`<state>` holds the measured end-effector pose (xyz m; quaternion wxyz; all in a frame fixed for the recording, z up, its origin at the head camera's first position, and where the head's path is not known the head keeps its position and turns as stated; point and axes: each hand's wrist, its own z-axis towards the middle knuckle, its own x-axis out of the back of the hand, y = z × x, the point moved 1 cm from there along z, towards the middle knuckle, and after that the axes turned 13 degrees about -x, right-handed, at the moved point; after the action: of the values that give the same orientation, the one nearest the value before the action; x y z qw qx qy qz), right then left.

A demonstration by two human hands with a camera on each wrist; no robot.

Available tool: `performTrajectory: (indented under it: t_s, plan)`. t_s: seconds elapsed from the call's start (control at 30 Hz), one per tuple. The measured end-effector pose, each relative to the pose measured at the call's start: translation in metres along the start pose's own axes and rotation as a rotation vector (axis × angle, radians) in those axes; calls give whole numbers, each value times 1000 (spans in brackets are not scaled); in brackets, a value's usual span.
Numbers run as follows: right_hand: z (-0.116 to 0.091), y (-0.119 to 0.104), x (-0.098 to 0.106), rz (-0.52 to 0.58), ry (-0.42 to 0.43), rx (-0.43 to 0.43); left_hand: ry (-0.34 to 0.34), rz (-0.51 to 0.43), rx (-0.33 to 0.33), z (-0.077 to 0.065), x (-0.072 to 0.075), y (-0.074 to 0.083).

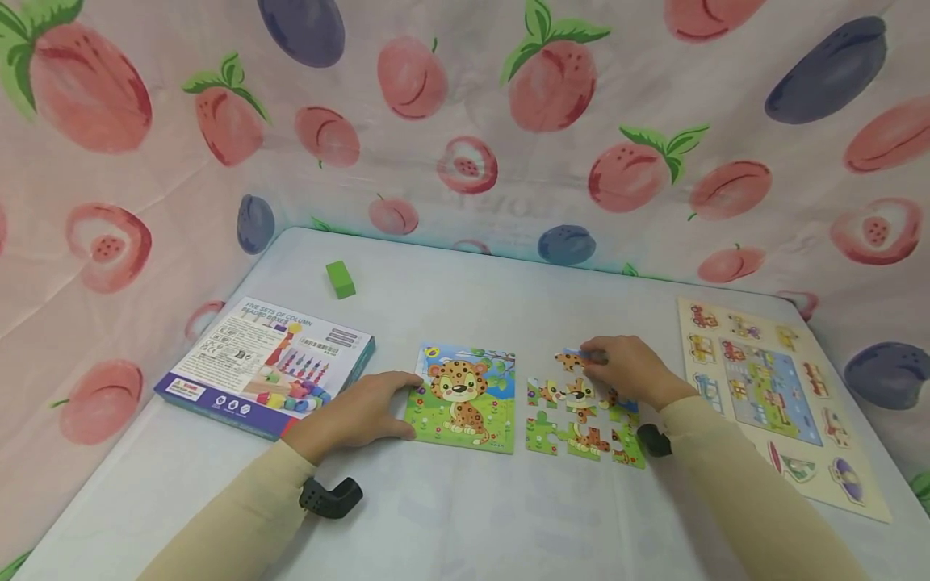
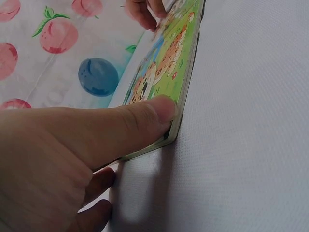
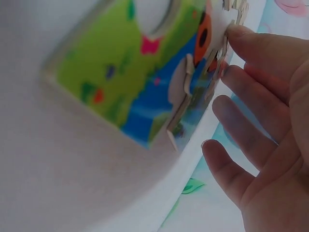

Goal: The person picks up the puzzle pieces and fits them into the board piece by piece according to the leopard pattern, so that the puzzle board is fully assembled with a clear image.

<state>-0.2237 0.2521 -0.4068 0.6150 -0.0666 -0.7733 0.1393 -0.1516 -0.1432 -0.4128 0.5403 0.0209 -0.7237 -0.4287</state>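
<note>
In the head view, a square leopard picture board [image 1: 459, 399] lies flat on the table. My left hand [image 1: 363, 410] rests at its left side, thumb and forefinger touching the edge. The left wrist view shows the left thumb [image 2: 145, 116] stretched over a corner of the board. My right hand [image 1: 628, 367] pinches a spotted jigsaw piece [image 1: 569, 360] between thumb and fingers, at the far edge of a group of pieces. Beside the board sit those other loose jigsaw pieces [image 1: 541, 434], spaced slightly apart. A green-and-blue piece [image 3: 96, 72] appears close up in the right wrist view.
At the left lies a flat bead-toy box [image 1: 211, 355], with a green block [image 1: 340, 279] behind it. On the right is a wooden picture board [image 1: 865, 452] with vehicle shapes. A fruit-patterned cloth [image 1: 508, 161] stands around the back of the white table [image 1: 465, 516].
</note>
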Motion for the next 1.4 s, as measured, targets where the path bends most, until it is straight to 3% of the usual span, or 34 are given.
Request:
performTrajectory:
  t_s: [0.73, 0.93, 1.4]
  plan:
    - [9, -8, 2, 26, -7, 25, -7, 0, 6, 0, 1, 1]
    - [8, -12, 2, -13, -15, 32, -5, -7, 8, 0, 1, 2]
    - [8, -21, -3, -29, 41, 37, -6, -3, 5, 0, 0, 0]
